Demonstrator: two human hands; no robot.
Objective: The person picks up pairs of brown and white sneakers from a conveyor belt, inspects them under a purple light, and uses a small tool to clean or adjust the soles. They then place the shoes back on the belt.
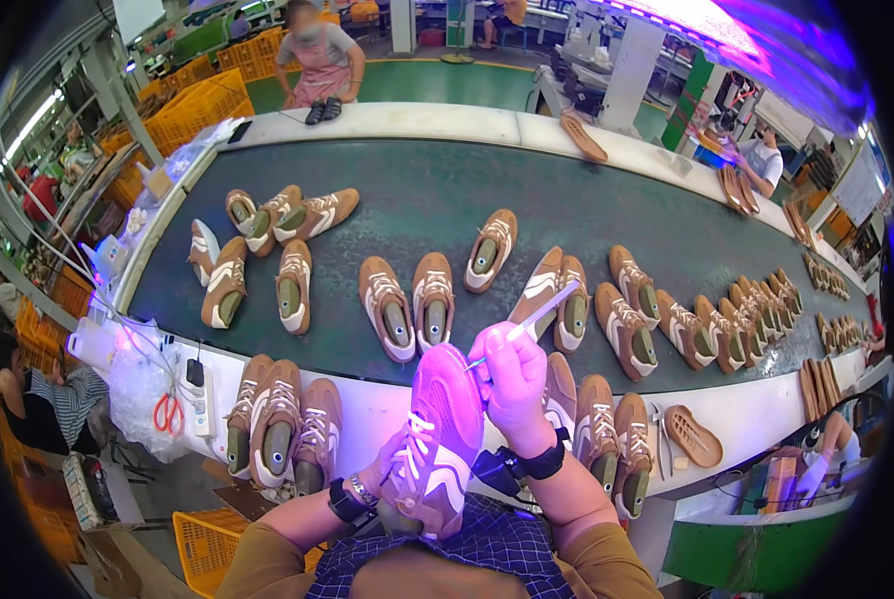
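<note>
A brown sneaker [435, 477] with white laces and white side stripes is held in front of me, its toe pointing away and lit pink-purple. My left hand [385, 465] grips it from its left side; part of that hand is hidden behind the shoe. Closed around a slim white-handled tool [550, 304], my right hand [515, 374] is at the right of the toe. The tool's thin tip meets or nearly meets the toe's edge; whether it touches, I cannot tell. Its exact kind is unclear.
Matching sneakers stand on the dark green conveyor belt [367, 225] and its white near ledge [357, 419]. Red scissors [168, 413] lie at the left; a loose brown sole [693, 436] and pincers [663, 439] lie at the right. A person [319, 60] stands across the belt.
</note>
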